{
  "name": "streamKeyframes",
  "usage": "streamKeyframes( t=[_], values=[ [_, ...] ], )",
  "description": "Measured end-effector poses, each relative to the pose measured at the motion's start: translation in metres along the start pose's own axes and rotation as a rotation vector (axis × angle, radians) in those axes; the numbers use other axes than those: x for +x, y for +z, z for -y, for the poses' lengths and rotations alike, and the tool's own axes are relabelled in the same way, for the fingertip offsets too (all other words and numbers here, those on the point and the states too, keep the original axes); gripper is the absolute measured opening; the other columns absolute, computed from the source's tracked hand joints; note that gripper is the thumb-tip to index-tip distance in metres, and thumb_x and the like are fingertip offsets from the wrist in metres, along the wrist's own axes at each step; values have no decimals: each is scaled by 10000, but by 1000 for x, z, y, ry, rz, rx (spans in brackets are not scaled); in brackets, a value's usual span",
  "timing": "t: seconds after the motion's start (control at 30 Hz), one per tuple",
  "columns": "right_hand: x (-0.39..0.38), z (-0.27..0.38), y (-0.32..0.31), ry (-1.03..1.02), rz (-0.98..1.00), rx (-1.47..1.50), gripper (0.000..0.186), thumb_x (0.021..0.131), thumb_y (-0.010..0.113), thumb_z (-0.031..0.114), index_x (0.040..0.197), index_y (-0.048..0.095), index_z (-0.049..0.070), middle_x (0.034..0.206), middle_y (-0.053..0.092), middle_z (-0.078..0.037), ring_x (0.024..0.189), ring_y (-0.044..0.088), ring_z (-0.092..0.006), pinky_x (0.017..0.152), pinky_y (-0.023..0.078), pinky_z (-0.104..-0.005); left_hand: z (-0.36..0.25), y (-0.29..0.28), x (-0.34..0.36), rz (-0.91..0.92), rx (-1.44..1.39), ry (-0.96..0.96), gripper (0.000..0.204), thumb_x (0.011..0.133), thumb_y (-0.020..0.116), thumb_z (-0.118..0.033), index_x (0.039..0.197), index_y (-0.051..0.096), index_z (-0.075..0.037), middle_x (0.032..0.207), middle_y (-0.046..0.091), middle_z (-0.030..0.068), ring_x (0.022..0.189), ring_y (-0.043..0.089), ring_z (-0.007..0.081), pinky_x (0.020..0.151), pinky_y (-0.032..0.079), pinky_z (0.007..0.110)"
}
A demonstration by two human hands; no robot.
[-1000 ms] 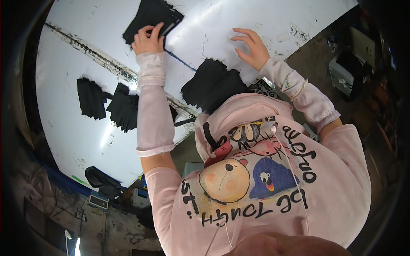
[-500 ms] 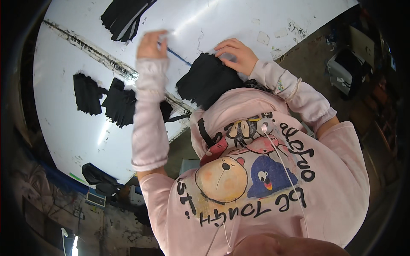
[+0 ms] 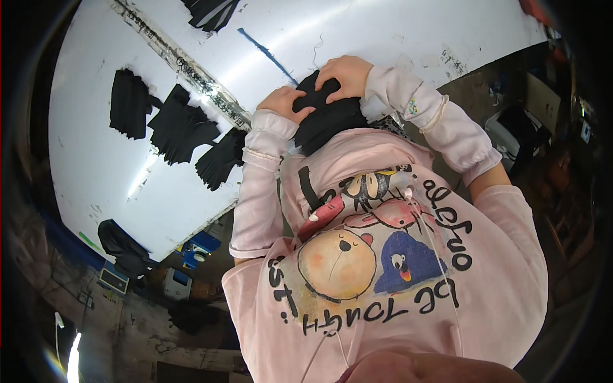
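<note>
The left hand [image 3: 281, 102] rests on the left side of a black cloth pile [image 3: 332, 119] and the right hand [image 3: 350, 73] on its far side, fingers bent, thumbs parted from them; whether either grips it, I cannot tell. The pile lies at the near edge of the white table [image 3: 83, 172], against the pink top [image 3: 504, 255]. Three smaller black cloth bunches [image 3: 183, 124] lie to the left
</note>
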State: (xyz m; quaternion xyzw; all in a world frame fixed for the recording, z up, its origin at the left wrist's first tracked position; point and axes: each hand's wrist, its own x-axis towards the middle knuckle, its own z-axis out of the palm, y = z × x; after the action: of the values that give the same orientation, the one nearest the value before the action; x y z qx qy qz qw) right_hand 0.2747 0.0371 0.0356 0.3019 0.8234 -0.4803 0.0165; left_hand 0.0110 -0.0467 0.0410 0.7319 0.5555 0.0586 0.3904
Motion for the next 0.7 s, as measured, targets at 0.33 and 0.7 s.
streamKeyframes(
  t=[0.33, 0.7],
  values=[
    [12, -6, 2, 171, 32, 155, 323, 839, 865, 362, 1092, 814, 168, 1108, 789, -64, 1059, 720, -319, 917, 567, -440, 0, 10, 2, -106, -66, 15, 304, 901, 848, -358, 1087, 819, -119, 1089, 759, 98, 1028, 733, 313, 887, 591, 415],
    [22, 0, -11, 147, 165, 4, 285, 855, 854, 297, 1119, 820, 197, 1062, 805, -38, 992, 745, -293, 888, 594, -416, 9, 14, -1, -112, -111, 50, 246, 891, 833, -290, 1077, 816, -131, 1104, 750, 96, 1052, 718, 313, 914, 588, 425]
  ],
)
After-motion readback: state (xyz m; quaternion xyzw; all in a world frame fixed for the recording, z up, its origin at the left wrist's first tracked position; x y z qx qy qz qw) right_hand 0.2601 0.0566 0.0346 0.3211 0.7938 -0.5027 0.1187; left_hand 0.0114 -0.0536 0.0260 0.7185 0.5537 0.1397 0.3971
